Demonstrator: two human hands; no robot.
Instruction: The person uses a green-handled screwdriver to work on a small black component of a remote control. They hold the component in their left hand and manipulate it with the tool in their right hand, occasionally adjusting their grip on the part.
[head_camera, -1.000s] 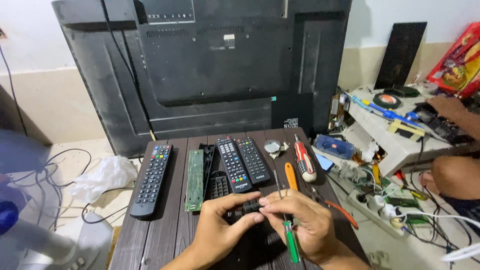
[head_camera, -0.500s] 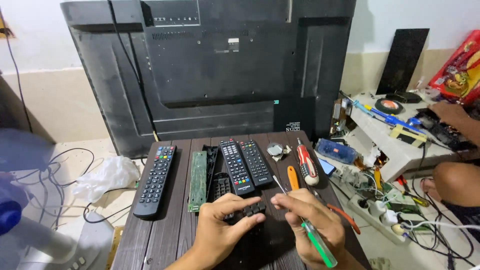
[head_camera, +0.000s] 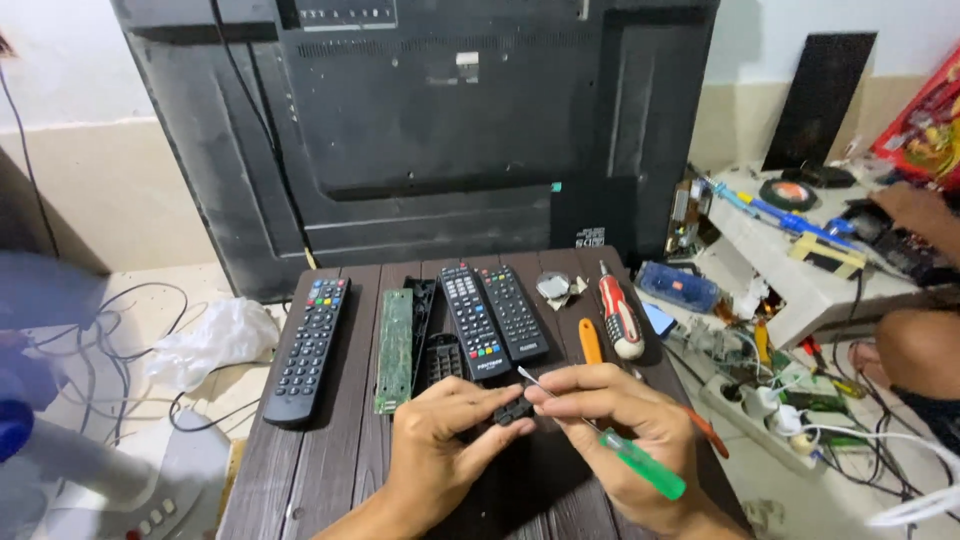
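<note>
The left hand (head_camera: 440, 450) is curled around a small black plastic part (head_camera: 513, 410), pinching it between thumb and fingertips just above the near end of the bench (head_camera: 300, 470). The right hand (head_camera: 610, 425) meets it from the other side, fingers closed on a thin screwdriver with a clear green handle (head_camera: 640, 465); the handle juts out toward the right past the palm, and the metal tip pokes up and left, just above the black part. Both hands are closed on what they hold, touching each other at the fingertips.

Just beyond the hands, on the dark slatted bench top, lies a row of things. An open black remote shell (head_camera: 440, 350) sits nearest the left hand, with a long green circuit board (head_camera: 394, 350) beside it on the left. Two black remotes (head_camera: 495, 320) lie side by side to the right of the shell, angled slightly. Further left, apart from the rest, lies a longer black remote with coloured buttons (head_camera: 308, 345). To the right of the pair rest an orange-handled tool (head_camera: 591, 342) and a red and white screwdriver (head_camera: 620, 318), with some small silvery bits (head_camera: 553, 288) near the far edge.

Behind the bench a big black television back panel (head_camera: 450, 130) leans upright against the wall. On the floor to the left lie a crumpled white bag (head_camera: 215, 340) and loose cables. To the right stands a low white table (head_camera: 790, 290) heaped with tools and parts, where another person's hand (head_camera: 915, 210) and knee show.
</note>
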